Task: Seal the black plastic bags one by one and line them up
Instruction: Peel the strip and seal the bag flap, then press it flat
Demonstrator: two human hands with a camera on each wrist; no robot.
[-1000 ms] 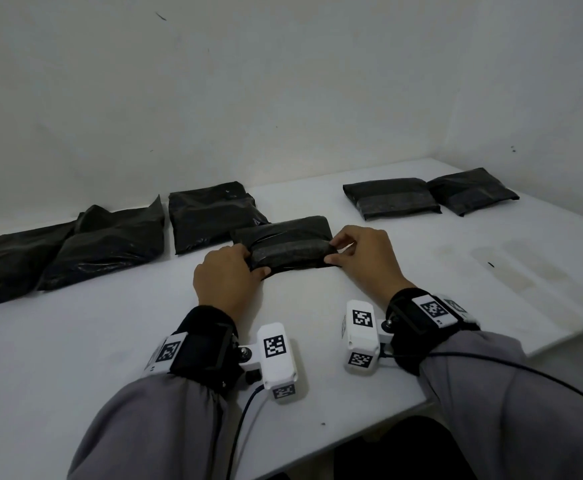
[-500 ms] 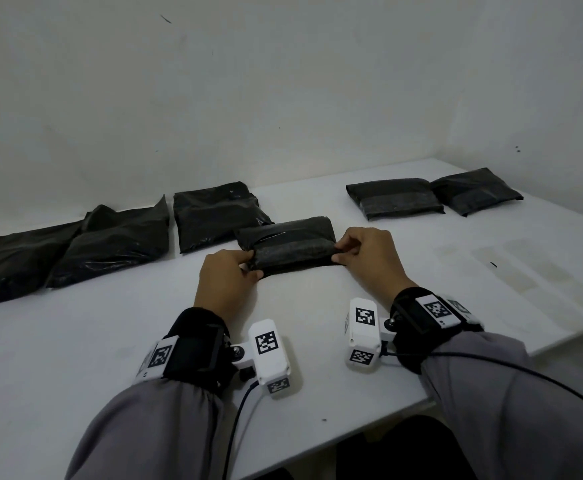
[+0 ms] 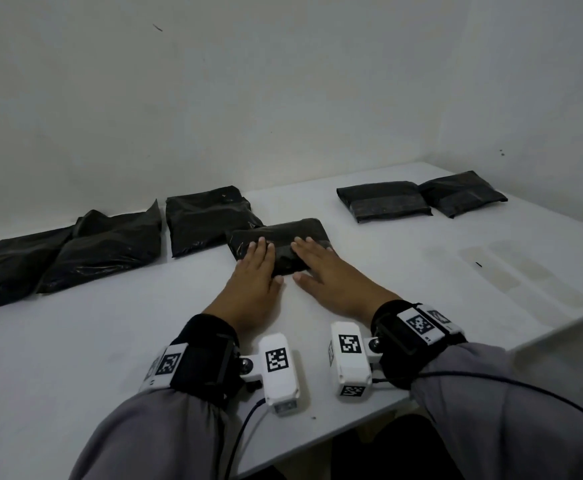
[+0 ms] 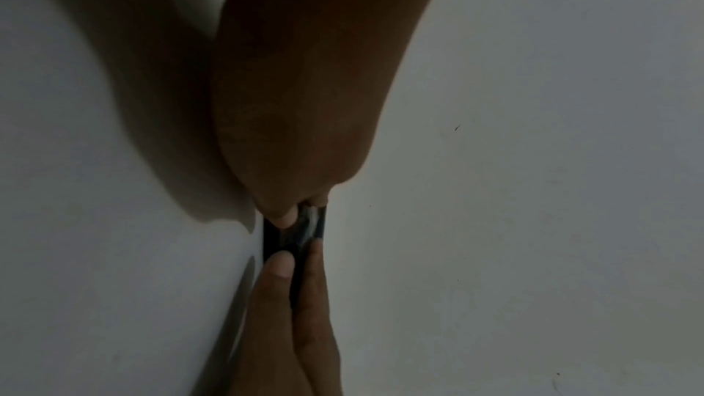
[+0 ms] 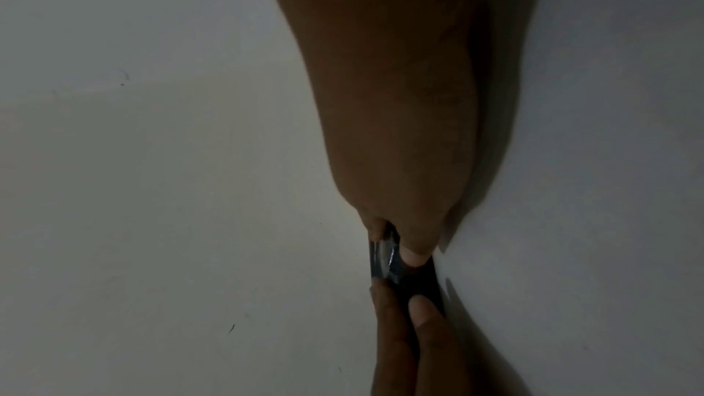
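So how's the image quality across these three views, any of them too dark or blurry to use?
Head view: dim, even light, fairly sharp; both hands, left hand and right hand, lie flat on the black bag. Left wrist view: dark and soft, the palm filling much of the frame. Right wrist view: equally murky, only a sliver of bag visible.

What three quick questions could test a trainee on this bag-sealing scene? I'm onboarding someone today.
1. True or false: the left hand and right hand lie flat on the middle bag.
2. How many black bags are on the table in all?
3. The two right bags lie: A side by side; B stacked; C at the near edge.
Key: 1 true; 2 six; 3 A.
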